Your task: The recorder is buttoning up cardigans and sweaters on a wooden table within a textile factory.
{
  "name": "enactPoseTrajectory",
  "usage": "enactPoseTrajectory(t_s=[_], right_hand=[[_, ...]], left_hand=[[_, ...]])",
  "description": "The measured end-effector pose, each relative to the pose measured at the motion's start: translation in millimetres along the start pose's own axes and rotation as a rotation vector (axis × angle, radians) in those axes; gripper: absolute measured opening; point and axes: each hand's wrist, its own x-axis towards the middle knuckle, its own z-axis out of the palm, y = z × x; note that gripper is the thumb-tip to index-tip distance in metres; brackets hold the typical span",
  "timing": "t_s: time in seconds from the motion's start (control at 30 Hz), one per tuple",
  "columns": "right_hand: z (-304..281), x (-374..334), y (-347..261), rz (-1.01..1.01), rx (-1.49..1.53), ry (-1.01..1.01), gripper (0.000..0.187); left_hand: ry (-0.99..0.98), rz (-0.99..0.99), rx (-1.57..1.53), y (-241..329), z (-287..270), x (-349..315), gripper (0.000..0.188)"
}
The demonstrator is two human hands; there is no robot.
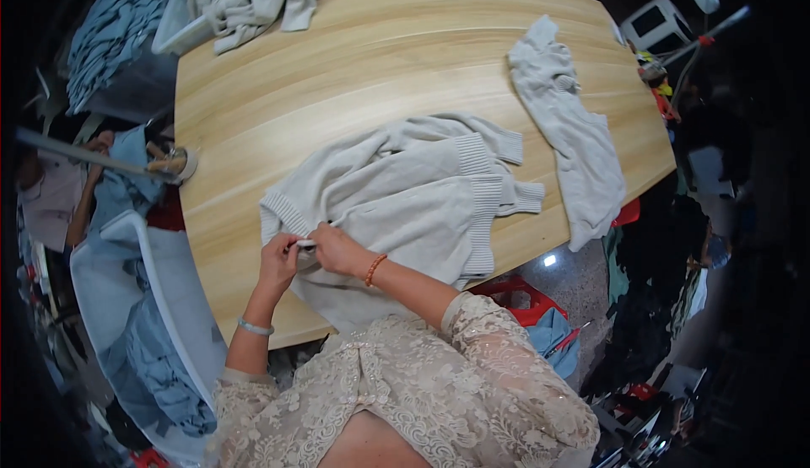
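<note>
My left hand (278,259) nearly closed, thumb and fingers pinching edge of off-white knitted sweater with ribbed bands (396,202) — my right hand (339,251) close beside, fingers curled in, gripping same edge. Sweater spread over near side of pale wood-grain table (354,80), lower part reaching toward my body. Long off-white knitted piece (578,152) lies just beside it, on right — blue-grey garments (159,358) heaped in white plastic bin (162,299), left.
</note>
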Motion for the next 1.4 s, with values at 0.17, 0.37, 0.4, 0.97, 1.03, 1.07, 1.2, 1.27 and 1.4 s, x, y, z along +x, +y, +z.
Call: enactPoseTrajectory(t_s=[0.17,0.37,0.4,0.97,1.03,1.07,1.2,1.27,1.4], right_hand=[[-5.0,-4.8,-14.6,-0.012,-0.066,-0.016,0.018],[-18.8,-27.6,-13.3,0.18,-0.295,0.034,0.011],[-18.4,-28.6,-11.4,0.134,-0.287,0.05,0.011],[-17.7,-32.1,7.3,0.098,-0.237,0.144,0.019],[-17.3,-34.5,5.2,0.147,-0.2,0.173,0.02],[-16.9,-36.6,4.7,0.156,-0.199,0.207,0.021],[-11.3,-44.2,5.3,0.103,-0.308,0.238,0.022],[-8.3,-48.5,9.6,0.073,-0.332,0.277,0.019],[-9.0,-52.1,19.4,0.138,-0.114,0.286,0.017]], left_hand=[[-0.007,-0.107,-0.088,-11.9,-4.2,2.2,0.012],[0.151,0.008,0.51,-5.4,-18.7,11.9,0.017],[0.273,0.223,0.498,0.9,-12.5,14.8,0.019],[-0.437,-0.386,-0.427,0.3,49.9,69.9,0.01],[-0.477,-0.403,-0.418,2.9,42.0,69.8,0.009],[-0.505,-0.42,-0.48,3.9,38.9,69.4,0.008],[-0.565,-0.415,-0.512,9.6,34.4,68.6,0.01],[-0.614,-0.362,-0.485,11.9,32.5,64.6,0.008],[-0.75,-0.166,-0.583,9.3,31.2,50.6,0.029]])
